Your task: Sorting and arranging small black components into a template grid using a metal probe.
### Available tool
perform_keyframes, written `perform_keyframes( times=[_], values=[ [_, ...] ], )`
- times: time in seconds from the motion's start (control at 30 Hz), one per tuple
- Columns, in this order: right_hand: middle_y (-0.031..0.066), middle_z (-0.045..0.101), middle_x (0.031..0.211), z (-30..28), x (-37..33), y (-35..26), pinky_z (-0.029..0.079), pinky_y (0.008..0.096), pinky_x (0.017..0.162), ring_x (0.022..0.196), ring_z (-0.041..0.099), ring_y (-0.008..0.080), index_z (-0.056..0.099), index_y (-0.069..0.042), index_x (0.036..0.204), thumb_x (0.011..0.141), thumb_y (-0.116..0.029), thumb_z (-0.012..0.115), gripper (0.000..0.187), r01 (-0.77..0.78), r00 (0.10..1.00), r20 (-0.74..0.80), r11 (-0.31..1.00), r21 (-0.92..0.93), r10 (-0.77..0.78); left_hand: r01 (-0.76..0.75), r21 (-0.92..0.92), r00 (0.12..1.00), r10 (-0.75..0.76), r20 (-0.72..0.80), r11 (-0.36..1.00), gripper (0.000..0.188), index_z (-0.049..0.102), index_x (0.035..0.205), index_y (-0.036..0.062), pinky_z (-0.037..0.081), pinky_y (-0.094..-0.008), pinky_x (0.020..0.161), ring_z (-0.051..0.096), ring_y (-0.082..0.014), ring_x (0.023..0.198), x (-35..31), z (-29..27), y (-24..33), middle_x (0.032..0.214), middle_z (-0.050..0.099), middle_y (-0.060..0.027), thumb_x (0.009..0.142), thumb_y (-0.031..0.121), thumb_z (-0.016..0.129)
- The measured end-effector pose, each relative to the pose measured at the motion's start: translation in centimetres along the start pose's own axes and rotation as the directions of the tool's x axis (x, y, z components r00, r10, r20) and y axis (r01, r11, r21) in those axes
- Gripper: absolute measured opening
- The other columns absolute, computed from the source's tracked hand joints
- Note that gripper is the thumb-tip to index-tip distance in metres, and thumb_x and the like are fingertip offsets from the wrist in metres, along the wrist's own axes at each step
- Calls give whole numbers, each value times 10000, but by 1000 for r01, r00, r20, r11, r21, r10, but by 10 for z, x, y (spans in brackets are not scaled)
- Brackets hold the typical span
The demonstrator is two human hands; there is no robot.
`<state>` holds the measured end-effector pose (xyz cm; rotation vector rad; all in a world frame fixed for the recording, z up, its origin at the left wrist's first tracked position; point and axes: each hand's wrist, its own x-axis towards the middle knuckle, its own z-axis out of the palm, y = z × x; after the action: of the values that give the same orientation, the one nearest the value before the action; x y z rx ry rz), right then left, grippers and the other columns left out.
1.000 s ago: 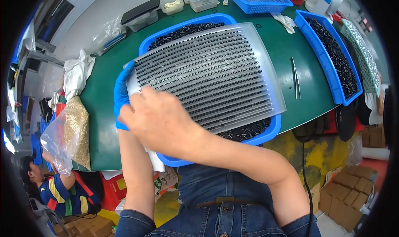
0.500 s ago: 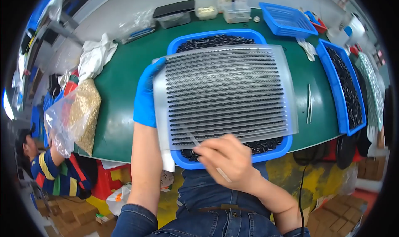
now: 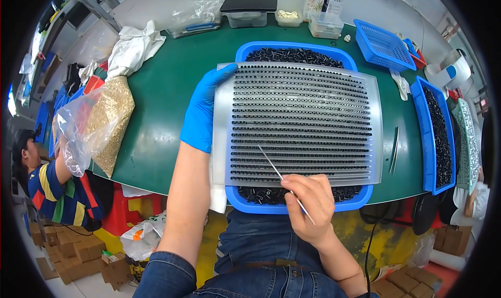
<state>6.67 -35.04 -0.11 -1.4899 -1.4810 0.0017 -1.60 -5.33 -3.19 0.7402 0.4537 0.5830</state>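
Note:
My left hand (image 3: pixel 201 110), in a blue glove, is closed on the upper left edge of a grey, see-through-looking tray plate (image 3: pixel 223 141). Many rows of small black tubular pieces (image 3: pixel 302 110) line the plate. It rests over a blue tub (image 3: pixel 250 207) that holds loose black pieces (image 3: pixel 271 195). Bare and pinched, my right hand (image 3: pixel 308 204) holds a thin pointed metal tool (image 3: pixel 271 165). Its tip lies over the lower rows, left of the middle; whether it touches a piece I cannot tell.
Metal tweezers (image 3: pixel 394 150) lie right of the tub. Beyond them stands a blue bin (image 3: pixel 425 136) of black pieces. A blue basket (image 3: pixel 383 47) and lidded boxes (image 3: pixel 248 16) line the back. At left, a person (image 3: pixel 57 183) sits near a clear bag of golden bits (image 3: pixel 115 120).
The tool in my right hand now points up and left over the lower rows, its back end showing beyond my fingers. My head view has shifted; my left hand keeps its grip on the plate.

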Motion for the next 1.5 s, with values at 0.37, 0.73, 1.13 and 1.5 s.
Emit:
perform_keyframes(
  times=[0.37,0.73,1.13,1.5],
  values=[
    [114,713,989,-4,7,-4,450,329,703,798,605,240,681,-6,974,814,21,657,164,-20,999,-42,1000,6,20,3,-5,1000,-3,25,1000,376,648,1151,-19,584,-345,777,703,-227,865,-3,2,2,1036,708,-144,868,223,701],
    [85,658,829,-19,57,-6,434,329,647,708,558,242,643,-8,886,867,14,627,34,80,997,9,995,-65,-80,2,-43,999,-4,-41,999,373,650,1138,-24,585,-339,750,701,-221,841,-6,8,0,1018,707,-155,861,221,707],
    [71,633,770,-4,87,-6,429,333,620,686,539,235,625,-18,843,896,-5,612,56,174,982,103,969,-176,-158,-23,-10,1000,23,21,1000,308,685,1074,-13,583,-325,729,704,-202,815,-2,0,0,986,719,-137,856,201,719],
    [74,623,750,9,116,-12,451,381,595,667,555,265,616,-29,840,870,-45,664,59,271,944,265,917,-293,-194,-10,-7,999,10,45,1000,300,687,1067,-6,576,-325,742,698,-200,832,-1,0,1,985,717,-135,854,202,723]
  ],
)
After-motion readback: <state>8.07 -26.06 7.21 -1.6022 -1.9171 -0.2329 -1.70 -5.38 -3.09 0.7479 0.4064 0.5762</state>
